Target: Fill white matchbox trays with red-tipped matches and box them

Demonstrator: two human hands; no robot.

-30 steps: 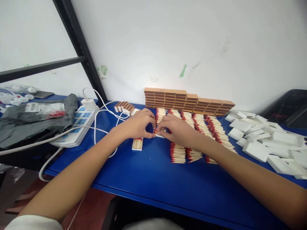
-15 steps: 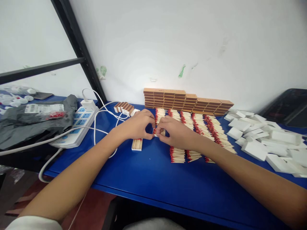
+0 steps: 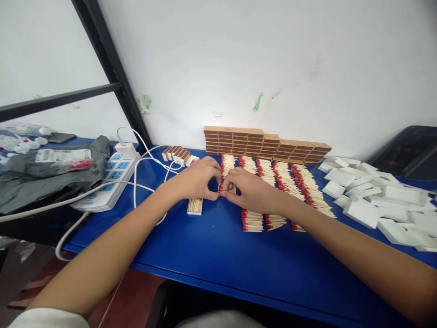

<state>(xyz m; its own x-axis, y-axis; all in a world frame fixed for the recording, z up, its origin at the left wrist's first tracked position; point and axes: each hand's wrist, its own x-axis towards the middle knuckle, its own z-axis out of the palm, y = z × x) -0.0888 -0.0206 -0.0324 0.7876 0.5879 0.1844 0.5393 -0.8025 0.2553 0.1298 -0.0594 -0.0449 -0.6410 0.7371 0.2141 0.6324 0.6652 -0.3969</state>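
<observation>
My left hand curls around the left end of a small white matchbox tray with red match heads showing in it. On the tray's right side my right hand is closed, its thumb and fingers pinched at the matches and tray. My fingers hide most of this tray. Just below my left hand lies another matchbox tray filled with matches. Rows of loose red-tipped matches are spread behind and beside my right hand, and smaller bunches of matches lie below its wrist.
Stacked brown matchboxes line the wall. Several matchbox sleeves stand at back left, near white cables and a power strip. White trays are heaped at right. A grey plastic parcel lies at far left on the blue table.
Almost nothing differs. Both hands stay at the same small tray, with only a slight shift of the fingers, and the view has moved very slightly.
</observation>
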